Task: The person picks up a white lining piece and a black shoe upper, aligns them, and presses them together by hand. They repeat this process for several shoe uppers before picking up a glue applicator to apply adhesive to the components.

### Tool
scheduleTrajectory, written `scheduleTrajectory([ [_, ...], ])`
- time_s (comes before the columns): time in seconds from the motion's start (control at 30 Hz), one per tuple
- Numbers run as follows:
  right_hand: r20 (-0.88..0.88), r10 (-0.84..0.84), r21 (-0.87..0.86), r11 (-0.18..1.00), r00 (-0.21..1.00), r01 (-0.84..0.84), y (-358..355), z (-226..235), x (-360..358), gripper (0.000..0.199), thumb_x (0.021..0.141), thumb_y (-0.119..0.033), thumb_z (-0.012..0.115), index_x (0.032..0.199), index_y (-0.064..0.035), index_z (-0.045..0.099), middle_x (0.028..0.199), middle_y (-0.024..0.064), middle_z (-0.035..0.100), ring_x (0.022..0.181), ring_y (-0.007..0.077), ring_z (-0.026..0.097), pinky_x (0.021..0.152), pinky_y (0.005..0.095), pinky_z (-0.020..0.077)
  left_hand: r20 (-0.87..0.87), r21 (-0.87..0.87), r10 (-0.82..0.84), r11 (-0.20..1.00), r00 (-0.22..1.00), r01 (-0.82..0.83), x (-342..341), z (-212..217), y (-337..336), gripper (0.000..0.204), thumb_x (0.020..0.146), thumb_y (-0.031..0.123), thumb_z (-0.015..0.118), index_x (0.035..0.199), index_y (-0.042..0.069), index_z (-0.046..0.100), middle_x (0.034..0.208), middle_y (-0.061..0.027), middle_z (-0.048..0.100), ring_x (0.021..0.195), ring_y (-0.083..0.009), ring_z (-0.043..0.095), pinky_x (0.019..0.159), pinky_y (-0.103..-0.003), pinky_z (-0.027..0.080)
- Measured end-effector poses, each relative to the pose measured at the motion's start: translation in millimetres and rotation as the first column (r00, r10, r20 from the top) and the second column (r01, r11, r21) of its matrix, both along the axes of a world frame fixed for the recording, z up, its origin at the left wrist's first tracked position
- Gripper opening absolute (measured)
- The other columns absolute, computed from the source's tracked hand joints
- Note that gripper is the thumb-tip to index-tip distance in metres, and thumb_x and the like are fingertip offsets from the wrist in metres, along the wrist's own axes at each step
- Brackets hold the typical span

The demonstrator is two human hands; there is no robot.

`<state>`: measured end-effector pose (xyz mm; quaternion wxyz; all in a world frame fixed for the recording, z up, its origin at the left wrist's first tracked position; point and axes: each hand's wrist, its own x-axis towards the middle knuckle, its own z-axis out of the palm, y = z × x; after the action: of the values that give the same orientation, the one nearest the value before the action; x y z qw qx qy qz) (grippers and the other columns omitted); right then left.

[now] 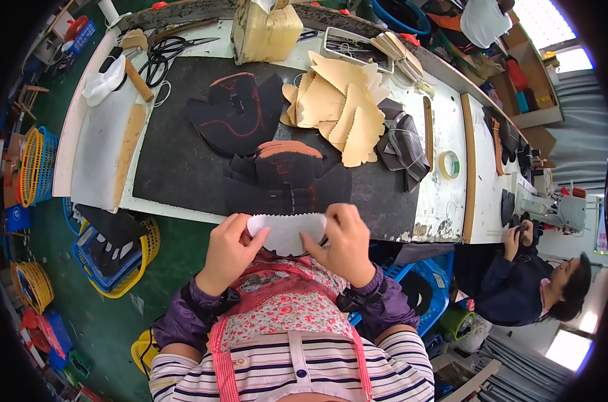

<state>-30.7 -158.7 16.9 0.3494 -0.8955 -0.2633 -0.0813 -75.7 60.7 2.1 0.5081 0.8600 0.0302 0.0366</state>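
Observation:
Between my two hands I hold a white cut piece [287, 232] with a zigzag upper edge, just off the table's near edge. My left hand [229, 249] pinches its left end, thumb on the white face. My right hand [343, 242] grips the right end the same way. Right beyond the piece lies a pile of black cut pieces [287, 175] with orange-brown edges and red marks. Farther left is another group of black pieces [240, 114] with red curved lines. Tan pieces with zigzag edges [337, 100] are heaped behind, to the right.
A bundle of dark pieces [403, 144] and a tape roll [449, 164] lie right. At the back stand a yellowish block [267, 30], black scissors [170, 53] and a tool tray [357, 48]. Baskets [116, 258] are on the floor at left. A co-worker [518, 288] sits at a sewing machine [555, 204].

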Motion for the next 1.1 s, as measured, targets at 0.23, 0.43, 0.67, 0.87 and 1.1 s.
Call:
scheduleTrajectory([
  [0.23, 0.125, -0.365, -0.15, 0.912, 0.923, 0.381, -29.8, -9.3, 77.2, 0.037, 0.072, -0.024, 0.076, 0.061, -0.0018, 0.048, 0.076, 0.0116, 0.052, 0.07, 0.0304, 0.056, 0.06, 0.0375, 0.0451, 0.047, 0.462, -0.061, 0.886, 0.997, 0.033, 25.6, 24.8, 16.9, 0.038, 0.069, 0.03, 0.077, 0.074, 0.003, 0.05, 0.064, -0.0086, 0.048, 0.056, -0.0292, 0.051, 0.051, -0.038, 0.042],
  [0.43, 0.021, -0.227, -0.227, 0.947, 0.974, 0.226, -33.4, -32.1, 103.3, 0.025, 0.078, -0.019, 0.07, 0.069, -0.001, 0.055, 0.066, 0.0117, 0.055, 0.06, 0.0329, 0.055, 0.057, 0.039, 0.0447, 0.259, 0.421, -0.071, 0.906, 0.963, -0.046, 107.8, 9.9, 58.6, 0.037, 0.063, 0.017, 0.08, 0.083, 0.002, 0.053, 0.073, -0.0109, 0.052, 0.072, -0.0291, 0.055, 0.065, -0.037, 0.044],
  [0.67, -0.357, -0.377, 0.099, 0.895, 0.855, 0.435, -61.0, 8.6, 67.8, 0.015, 0.092, -0.013, 0.054, 0.09, 0.0004, 0.06, 0.066, 0.0062, 0.06, 0.054, 0.0147, 0.056, 0.052, 0.0268, 0.0437, 0.024, 0.606, -0.439, 0.721, 0.898, 0.336, 146.8, -0.5, 61.1, 0.032, 0.066, 0.011, 0.075, 0.094, 0.001, 0.062, 0.101, -0.0138, 0.058, 0.109, -0.032, 0.05, 0.095, -0.035, 0.042],
  [0.87, -0.514, -0.197, 0.505, 0.717, 0.835, 0.48, -70.8, 15.4, 33.9, 0.017, 0.096, -0.011, 0.049, 0.095, 0.0027, 0.059, 0.069, 0.0055, 0.06, 0.06, 0.01, 0.056, 0.054, 0.0226, 0.043, 0.088, 0.158, -0.247, 0.96, 0.965, 0.232, 157.5, -16.4, 94.9, 0.024, 0.076, 0.008, 0.067, 0.098, 0.0, 0.064, 0.104, -0.0141, 0.064, 0.096, -0.0312, 0.06, 0.087, -0.034, 0.047],
  [1.1, -0.456, -0.082, 0.6, 0.708, 0.886, 0.374, -63.1, 20.0, 19.1, 0.019, 0.097, -0.011, 0.046, 0.097, 0.0046, 0.057, 0.072, 0.0083, 0.061, 0.063, 0.0125, 0.058, 0.056, 0.0235, 0.0445, 0.666, 0.334, -0.329, 0.934, 0.669, 0.126, 59.2, 29.7, 35.3, 0.018, 0.081, 0.004, 0.057, 0.097, -0.002, 0.063, 0.096, -0.0149, 0.065, 0.086, -0.0308, 0.065, 0.077, -0.035, 0.052],
])
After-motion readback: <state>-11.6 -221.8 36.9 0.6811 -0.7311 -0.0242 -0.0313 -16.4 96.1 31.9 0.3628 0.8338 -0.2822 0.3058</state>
